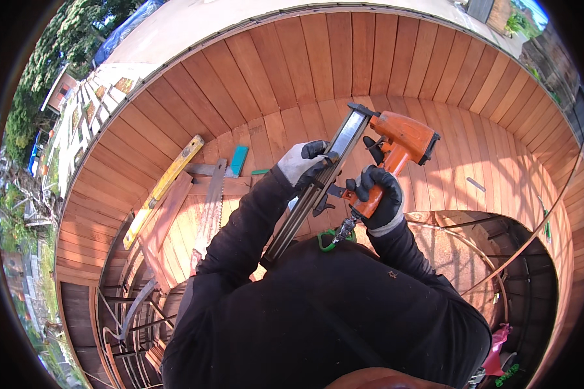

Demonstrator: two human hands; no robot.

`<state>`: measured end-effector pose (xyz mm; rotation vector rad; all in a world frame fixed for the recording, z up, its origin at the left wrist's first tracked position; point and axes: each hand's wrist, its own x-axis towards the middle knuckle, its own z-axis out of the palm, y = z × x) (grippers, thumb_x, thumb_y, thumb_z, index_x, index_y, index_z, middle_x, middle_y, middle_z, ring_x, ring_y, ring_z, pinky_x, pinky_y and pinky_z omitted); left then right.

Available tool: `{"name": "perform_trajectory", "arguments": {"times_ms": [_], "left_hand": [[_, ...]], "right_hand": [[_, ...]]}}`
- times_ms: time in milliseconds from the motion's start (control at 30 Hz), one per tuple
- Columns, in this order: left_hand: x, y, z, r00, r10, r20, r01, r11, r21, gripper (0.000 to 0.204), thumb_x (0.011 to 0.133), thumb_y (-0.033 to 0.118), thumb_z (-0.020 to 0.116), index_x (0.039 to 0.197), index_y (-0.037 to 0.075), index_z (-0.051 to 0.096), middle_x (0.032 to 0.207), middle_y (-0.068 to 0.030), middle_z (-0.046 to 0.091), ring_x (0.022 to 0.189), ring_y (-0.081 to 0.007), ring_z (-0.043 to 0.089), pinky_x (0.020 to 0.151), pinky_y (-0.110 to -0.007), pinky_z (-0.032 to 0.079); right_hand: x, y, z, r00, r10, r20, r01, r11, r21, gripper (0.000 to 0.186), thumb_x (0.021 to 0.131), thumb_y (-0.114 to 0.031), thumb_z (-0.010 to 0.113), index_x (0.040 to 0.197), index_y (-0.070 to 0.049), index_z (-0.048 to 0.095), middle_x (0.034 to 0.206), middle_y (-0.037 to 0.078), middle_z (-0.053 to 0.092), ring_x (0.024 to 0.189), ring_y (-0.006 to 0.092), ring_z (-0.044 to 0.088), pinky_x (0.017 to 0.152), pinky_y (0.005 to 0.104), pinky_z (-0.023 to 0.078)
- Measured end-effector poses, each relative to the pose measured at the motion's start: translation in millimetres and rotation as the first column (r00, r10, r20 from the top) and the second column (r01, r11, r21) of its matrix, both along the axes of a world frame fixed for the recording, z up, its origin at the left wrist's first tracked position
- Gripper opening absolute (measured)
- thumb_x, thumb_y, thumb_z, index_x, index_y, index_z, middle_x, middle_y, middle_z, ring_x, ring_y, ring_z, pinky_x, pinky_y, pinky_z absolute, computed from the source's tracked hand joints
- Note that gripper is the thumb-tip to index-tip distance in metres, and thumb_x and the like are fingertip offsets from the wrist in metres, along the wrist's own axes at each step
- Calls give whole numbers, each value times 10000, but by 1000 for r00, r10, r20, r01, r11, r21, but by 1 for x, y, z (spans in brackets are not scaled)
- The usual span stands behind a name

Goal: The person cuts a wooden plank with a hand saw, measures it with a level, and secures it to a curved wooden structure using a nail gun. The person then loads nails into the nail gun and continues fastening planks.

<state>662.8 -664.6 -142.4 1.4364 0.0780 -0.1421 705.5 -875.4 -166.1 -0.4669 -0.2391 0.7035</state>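
Observation:
An orange nail gun (pixel 405 136) with a long metal magazine (pixel 305 206) is held up in front of my chest. My right hand (pixel 379 198), in a grey and black glove, is wrapped around its orange handle. The gloved fingers of my left hand (pixel 308 163) are curled onto the magazine's upper part. Below the handle, a metal air fitting (pixel 345 228) joins a green hose (pixel 334 240). The magazine's lower end reaches down against my dark sleeve and torso.
A curved wall of upright wooden planks (pixel 298 61) encloses the planked floor (pixel 444 162). On the left lie a yellow spirit level (pixel 165 187), a handsaw (pixel 212 211), a teal block (pixel 239 159) and loose boards (pixel 175 211). Framed openings (pixel 525 285) show at lower left and right.

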Motion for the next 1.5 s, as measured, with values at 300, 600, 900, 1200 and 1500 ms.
{"name": "perform_trajectory", "arguments": {"times_ms": [300, 600, 900, 1200, 1500], "left_hand": [[19, -3, -28, 1000, -1, -30, 3, 999, 43, 320, 952, 328, 623, 1075, 33, 615, 836, -41, 652, 762, -116, 641, 644, -277, 541], [18, -1, -27, 996, -87, -32, 85, 995, -49, 386, 919, 333, 652, 1139, 19, 605, 912, -26, 631, 806, -118, 640, 724, -261, 530], [34, 0, -51, 991, -91, 98, 67, 971, 228, 400, 955, 408, 612, 1069, 26, 639, 811, -21, 635, 687, -109, 607, 598, -264, 503], [30, -9, -40, 999, -35, -40, 39, 994, 105, 395, 960, 400, 610, 1067, 26, 674, 842, -19, 653, 721, -98, 606, 635, -258, 499], [31, -7, -47, 996, -33, -85, 45, 989, 141, 432, 963, 453, 580, 1014, 37, 686, 787, -9, 640, 715, -103, 589, 643, -275, 489]], "right_hand": [[4, -9, -15, 996, -54, -75, 49, 996, -68, 160, 909, -201, 552, 889, -44, 527, 771, 59, 511, 675, 200, 548, 920, 448, 499], [3, -8, -12, 991, -80, -110, 70, 994, -89, 174, 893, -187, 540, 778, -77, 469, 712, 50, 463, 617, 202, 497, 888, 423, 422], [5, -8, -13, 982, -60, -178, 51, 997, -55, 114, 889, -160, 565, 841, -70, 513, 736, 53, 492, 642, 213, 524, 940, 442, 442], [6, -10, -18, 980, -40, -195, 40, 999, -7, 113, 884, -155, 571, 849, -67, 509, 739, 54, 496, 648, 213, 527, 941, 441, 441], [8, -7, -30, 982, -41, -187, 44, 999, 13, 115, 882, -171, 589, 859, -89, 512, 753, 40, 513, 640, 190, 531, 952, 448, 438]]}}
